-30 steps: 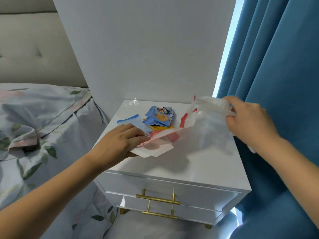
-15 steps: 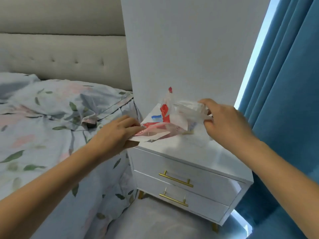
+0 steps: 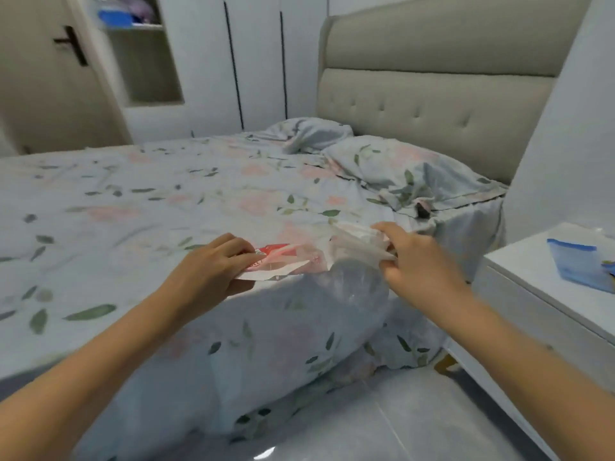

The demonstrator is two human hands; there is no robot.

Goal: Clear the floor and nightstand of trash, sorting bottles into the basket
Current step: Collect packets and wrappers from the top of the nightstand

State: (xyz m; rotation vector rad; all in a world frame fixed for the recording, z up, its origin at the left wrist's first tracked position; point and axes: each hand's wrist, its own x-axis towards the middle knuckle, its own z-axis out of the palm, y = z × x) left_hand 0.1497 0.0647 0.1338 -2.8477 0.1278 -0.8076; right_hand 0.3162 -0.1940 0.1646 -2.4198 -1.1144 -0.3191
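Both hands are held out over the near side edge of the bed point(image 3: 166, 201), which is covered with a pale floral sheet that hangs down to the glossy grey floor point(image 3: 416, 420).

The left hand point(image 3: 213, 271) pinches a flat red-and-white wrapper point(image 3: 283, 261): its fingers lie close together on top of the wrapper and the thumb sits beneath it, so the wrapper juts out to the right of the fingertips. The right hand point(image 3: 419, 264) grips the bunched rim of a clear, thin plastic bag point(image 3: 352, 284), with the fingers curled round the gathered plastic. The body of the bag sags below that hand, in front of the draped sheet. The right end of the wrapper meets the mouth of the bag; whether it is already inside cannot be told through the blur.

At the right edge of the view stands a white nightstand point(image 3: 532, 261). On its top, toward the far right side, lies a flat blue plastic packet point(image 3: 579, 264), with a bit of another blue and yellow wrapper just beside it, cut off by the frame.

2 floral pillows point(image 3: 382, 161) lie at the head end of the bed against a beige tufted headboard point(image 3: 432, 104). Past the far edge of the bed are white wardrobe doors point(image 3: 259, 61) and an open shelf niche point(image 3: 143, 58).
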